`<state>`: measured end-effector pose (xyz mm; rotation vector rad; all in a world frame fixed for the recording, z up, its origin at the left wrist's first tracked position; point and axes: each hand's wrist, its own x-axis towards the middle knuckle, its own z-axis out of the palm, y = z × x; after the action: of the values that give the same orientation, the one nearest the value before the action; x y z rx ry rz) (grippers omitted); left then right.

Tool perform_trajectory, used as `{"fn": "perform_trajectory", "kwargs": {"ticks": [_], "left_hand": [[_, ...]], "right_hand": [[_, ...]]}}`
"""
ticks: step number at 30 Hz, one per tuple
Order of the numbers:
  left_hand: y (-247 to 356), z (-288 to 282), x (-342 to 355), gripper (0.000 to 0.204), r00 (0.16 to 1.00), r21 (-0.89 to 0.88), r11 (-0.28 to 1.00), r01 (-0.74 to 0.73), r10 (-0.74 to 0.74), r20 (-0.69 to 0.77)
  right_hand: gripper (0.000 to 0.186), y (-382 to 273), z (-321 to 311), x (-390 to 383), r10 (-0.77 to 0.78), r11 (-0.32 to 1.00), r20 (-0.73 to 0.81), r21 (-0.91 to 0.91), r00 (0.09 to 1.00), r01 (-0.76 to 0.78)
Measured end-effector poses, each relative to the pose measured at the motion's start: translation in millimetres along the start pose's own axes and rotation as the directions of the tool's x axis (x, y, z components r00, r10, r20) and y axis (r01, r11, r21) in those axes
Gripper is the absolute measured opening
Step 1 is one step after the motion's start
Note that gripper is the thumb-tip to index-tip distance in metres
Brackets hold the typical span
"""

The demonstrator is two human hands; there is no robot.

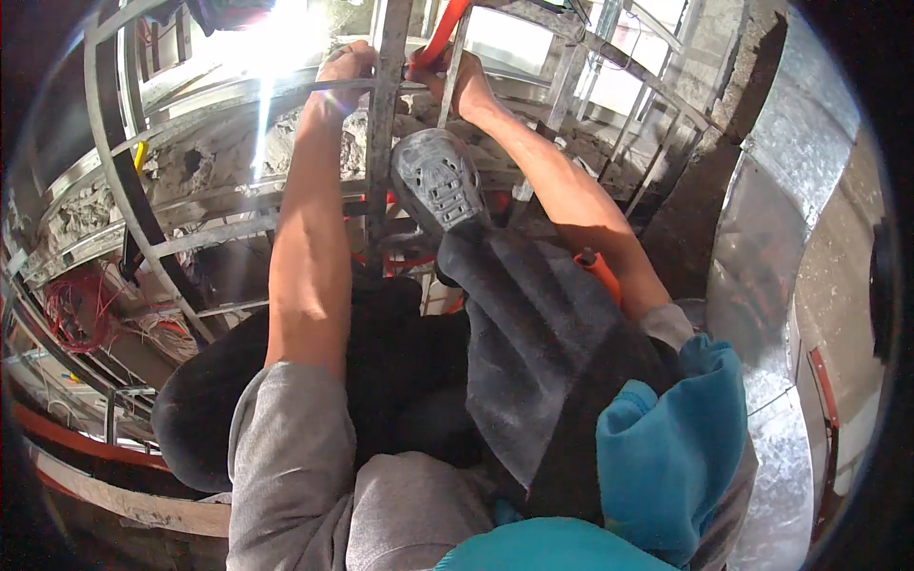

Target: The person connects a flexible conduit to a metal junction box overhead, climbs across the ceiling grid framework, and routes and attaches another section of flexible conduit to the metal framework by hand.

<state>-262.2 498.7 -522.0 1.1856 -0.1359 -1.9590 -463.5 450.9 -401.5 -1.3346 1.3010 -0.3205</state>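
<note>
My left hand (347, 65) is closed, fingers curled, just left of an upright metal stud (386, 114) in the frame ahead of me. What it grips, if anything, I cannot make out. On the other side of that stud, my right hand (464, 84) is closed around the lower end of an orange-red strip or flat tube (445, 33) that rises to the top edge. A thinner metal upright (455, 62) crosses in front of the right hand and partly hides its fingers. My grey shoe (440, 181) is braced below the right hand, among the metal bars.
Curved metal framing (114, 143) spreads to the left, with red wires (81, 314) bundled beneath it. Rough broken concrete (214, 176) lies behind the bars. A shiny sheet-metal duct (762, 238) stands at right. Another orange tube end (598, 274) shows beside my right forearm. Strong light glares at upper left.
</note>
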Motion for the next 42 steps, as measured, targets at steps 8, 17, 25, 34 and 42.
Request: {"fn": "perform_trajectory", "kwargs": {"ticks": [8, 17, 25, 34, 42], "left_hand": [[5, 28, -34, 0.026, 0.998, -0.091, 0.994, 0.056, -0.058, -0.017], [23, 51, -68, 0.031, 0.981, 0.299, 0.935, 0.19, -0.172, -0.085], [18, 82, -70, 0.034, 0.985, 0.173, 0.97, 0.171, -0.174, -0.001], [-4, 48, -63, 0.036, 0.985, 0.099, 0.982, 0.161, -0.153, -0.083], [-33, 12, -23, 0.05, 0.992, 0.351, 0.935, 0.055, -0.09, 0.083]], "right_hand": [[0.028, 25, -15, -1, -0.032, 0.999, -0.033, 0.029, 0.999, 0.033], [0.022, 24, -16, 2, -0.013, 0.941, -0.036, 0.339, 0.999, 0.025], [0.027, 24, -30, 2, 0.093, 0.951, 0.029, 0.295, 0.995, -0.097], [0.05, -13, -17, -29, 0.064, 0.911, 0.079, -0.411, 0.995, -0.026], [0.068, -6, -9, -23, 0.065, 0.994, 0.12, -0.094, 0.991, -0.054]]}}
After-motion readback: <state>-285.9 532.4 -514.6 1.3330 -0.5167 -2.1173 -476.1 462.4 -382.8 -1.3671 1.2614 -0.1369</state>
